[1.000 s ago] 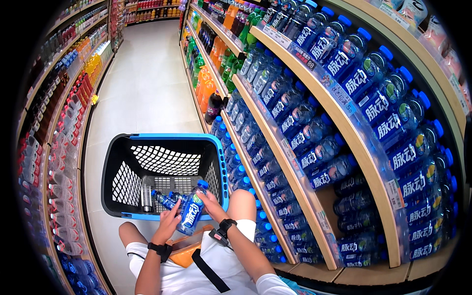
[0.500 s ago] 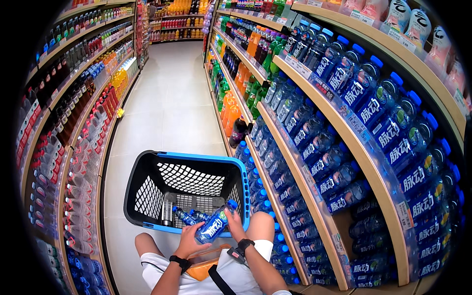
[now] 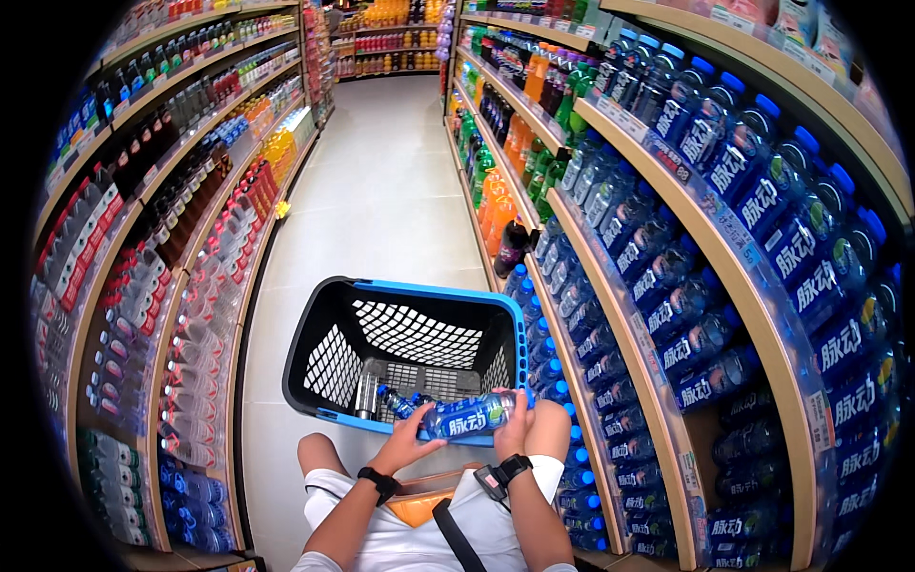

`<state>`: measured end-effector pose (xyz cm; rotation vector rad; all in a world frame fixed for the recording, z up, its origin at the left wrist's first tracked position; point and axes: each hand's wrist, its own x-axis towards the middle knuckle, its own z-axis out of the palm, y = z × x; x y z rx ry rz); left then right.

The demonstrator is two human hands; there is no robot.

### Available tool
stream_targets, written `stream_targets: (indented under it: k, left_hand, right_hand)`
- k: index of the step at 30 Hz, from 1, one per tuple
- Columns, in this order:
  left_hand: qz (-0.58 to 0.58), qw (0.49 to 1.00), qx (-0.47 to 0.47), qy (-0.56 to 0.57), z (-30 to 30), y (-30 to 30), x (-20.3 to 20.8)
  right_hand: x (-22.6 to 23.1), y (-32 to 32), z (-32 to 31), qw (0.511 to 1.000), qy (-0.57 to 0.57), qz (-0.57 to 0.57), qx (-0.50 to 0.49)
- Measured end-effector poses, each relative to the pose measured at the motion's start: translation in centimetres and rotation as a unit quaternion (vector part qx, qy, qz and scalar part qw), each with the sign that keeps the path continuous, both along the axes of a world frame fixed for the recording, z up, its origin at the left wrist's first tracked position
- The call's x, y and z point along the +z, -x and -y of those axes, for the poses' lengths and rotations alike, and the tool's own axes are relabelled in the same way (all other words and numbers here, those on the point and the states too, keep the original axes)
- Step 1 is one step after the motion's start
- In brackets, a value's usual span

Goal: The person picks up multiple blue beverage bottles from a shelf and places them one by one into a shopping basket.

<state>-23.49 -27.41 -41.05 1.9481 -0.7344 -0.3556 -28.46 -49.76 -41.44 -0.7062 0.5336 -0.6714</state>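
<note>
A blue drink bottle (image 3: 467, 417) lies almost level between my two hands, its cap end to the right, over the near rim of the basket. My left hand (image 3: 408, 446) is closed on the bottle's left end. Fingers of my right hand (image 3: 515, 426) wrap round the cap end and partly hide the cap. Below and beyond is a black shopping basket (image 3: 310, 367) with a blue rim. Inside it lie smaller blue bottles (image 3: 394, 401) and a clear bottle (image 3: 369, 386), partly hidden by the held bottle and my left hand.
Close on my right, a shelf (image 3: 658, 157) carries rows of blue drink bottles (image 3: 753, 181), with a dark gap (image 3: 705, 434) low down. More blue bottles stand by the basket's right side. The left shelf (image 3: 162, 338) holds many drinks. A pale tiled aisle (image 3: 372, 181) runs ahead.
The bottle has turned from a steep slant to nearly level, still in both hands. The whole view has shifted, so basket and shelves appear further right.
</note>
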Motion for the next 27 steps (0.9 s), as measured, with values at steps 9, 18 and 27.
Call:
stream_targets:
  k: [9, 18, 27]
  left_hand:
    - [0.094, 0.992, 0.016, -0.081, -0.2, 1.1, -3.1]
    - [0.185, 0.977, 0.032, -0.099, 0.4, 1.6, -1.5]
    - [0.217, 0.970, 0.026, -0.107, 0.6, 1.3, -2.3]
  right_hand:
    - [0.2, 0.6, -0.1, 0.847, 0.474, -0.232, 0.071]
    - [-2.8, -0.4, -1.1, 0.594, 0.708, -0.335, 0.183]
    - [-3.1, -1.5, -1.1, 0.547, 0.670, -0.438, 0.247]
